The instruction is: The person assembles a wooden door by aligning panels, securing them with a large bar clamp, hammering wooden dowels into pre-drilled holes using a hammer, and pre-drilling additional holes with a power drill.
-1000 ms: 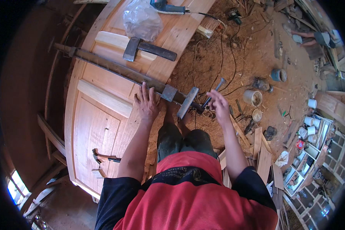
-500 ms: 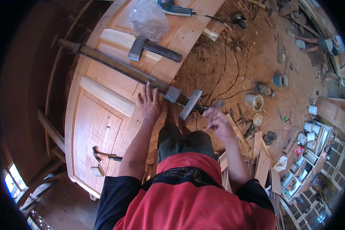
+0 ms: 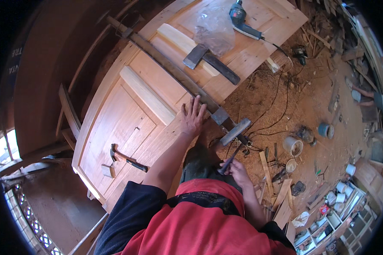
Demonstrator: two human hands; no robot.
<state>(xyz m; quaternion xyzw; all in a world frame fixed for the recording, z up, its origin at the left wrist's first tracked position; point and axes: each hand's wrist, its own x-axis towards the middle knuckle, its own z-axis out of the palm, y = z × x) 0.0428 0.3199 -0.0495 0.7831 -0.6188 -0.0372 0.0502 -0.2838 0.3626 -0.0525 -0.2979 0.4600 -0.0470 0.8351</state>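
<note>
My left hand (image 3: 193, 118) lies flat with fingers apart on the edge of a panelled wooden door (image 3: 161, 140), its fingertips against a long metal bar clamp (image 3: 170, 68). That clamp runs across the door and sticks out past its near right edge, where a steel block (image 3: 219, 115) and a crosswise metal jaw (image 3: 235, 131) sit on it. My right hand (image 3: 239, 172) is closed round a dark handle rod (image 3: 230, 161) at the clamp's screw end. A hatchet-like tool with a dark handle (image 3: 219, 66) rests on a pale wood strip (image 3: 174, 36) beyond the bar.
On the door lie a claw hammer (image 3: 127, 158), a small wood block (image 3: 107, 171), another pale strip (image 3: 147, 94), a clear plastic bag (image 3: 215, 32) and a corded drill (image 3: 242, 21). Buckets (image 3: 292, 145), cords and offcuts lie on the sawdust-covered floor (image 3: 264, 106). Another person's legs (image 3: 364, 94) show far right.
My right hand has come down toward me and now grips the handle rod; earlier it was blurred beside the screw end. My left hand stays at the bar. The view has shifted.
</note>
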